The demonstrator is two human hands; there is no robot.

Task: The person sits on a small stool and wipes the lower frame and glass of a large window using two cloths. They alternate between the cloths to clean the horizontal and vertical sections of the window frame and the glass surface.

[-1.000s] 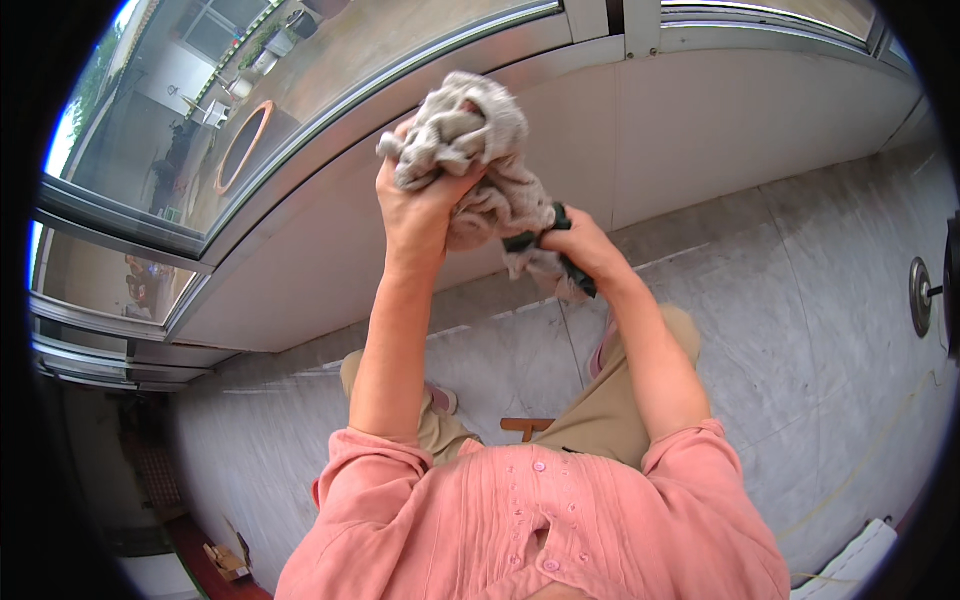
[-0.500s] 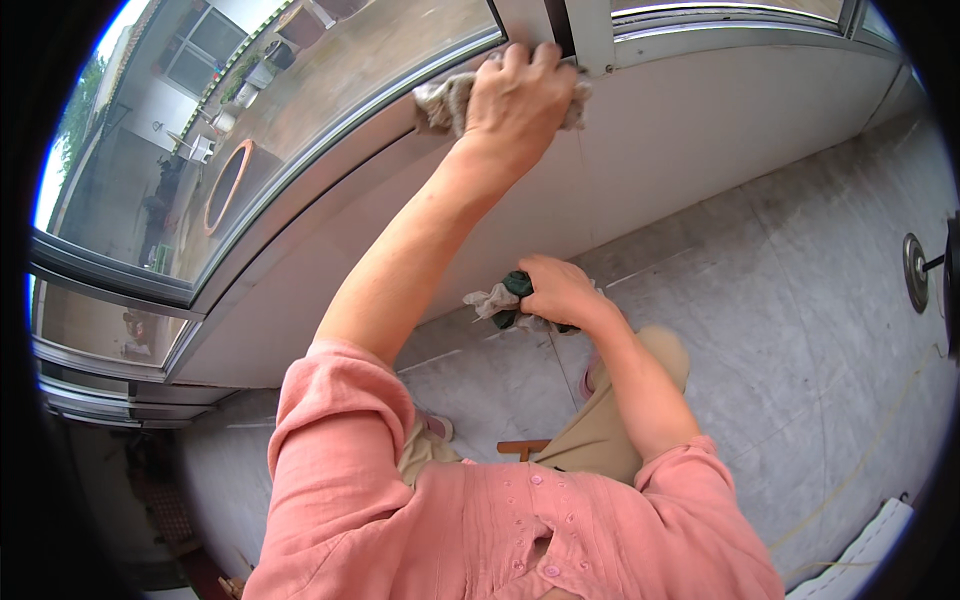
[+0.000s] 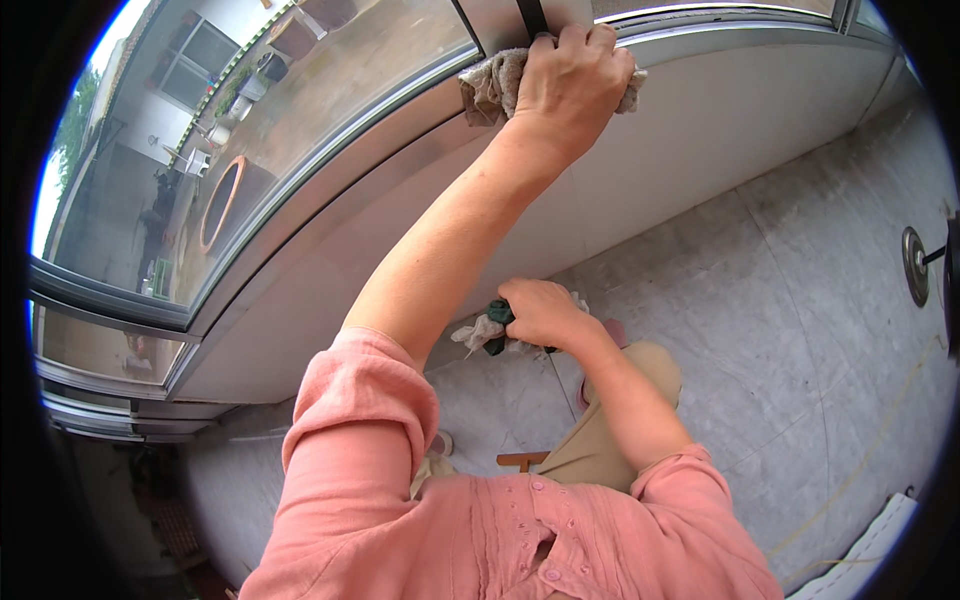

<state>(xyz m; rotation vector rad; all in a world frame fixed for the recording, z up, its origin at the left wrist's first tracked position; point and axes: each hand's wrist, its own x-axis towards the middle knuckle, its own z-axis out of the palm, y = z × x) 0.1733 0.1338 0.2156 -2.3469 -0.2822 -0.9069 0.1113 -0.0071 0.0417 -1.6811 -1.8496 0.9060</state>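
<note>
My left hand (image 3: 570, 88) is closed over a crumpled grey-brown rag (image 3: 490, 88). It presses the rag on the metal window frame (image 3: 400, 130), at the corner by an upright post. Rag ends stick out on both sides of the fingers. Lower down, over the floor, my right hand (image 3: 543, 312) grips a bunch of cloths, one whitish (image 3: 476, 333) and one dark green (image 3: 499, 311). My palm hides much of that bunch.
A window pane (image 3: 290, 110) on the left shows a yard with pots. Below the frame runs a pale wall panel (image 3: 680, 130) down to grey floor tiles (image 3: 740, 330). A small wooden stool (image 3: 522, 460) is by my legs. A round metal disc (image 3: 914, 266) stands at right.
My left hand has slid the rag rightward along the frame, to the upright post. My right hand has moved slightly left and down with the cloths.
</note>
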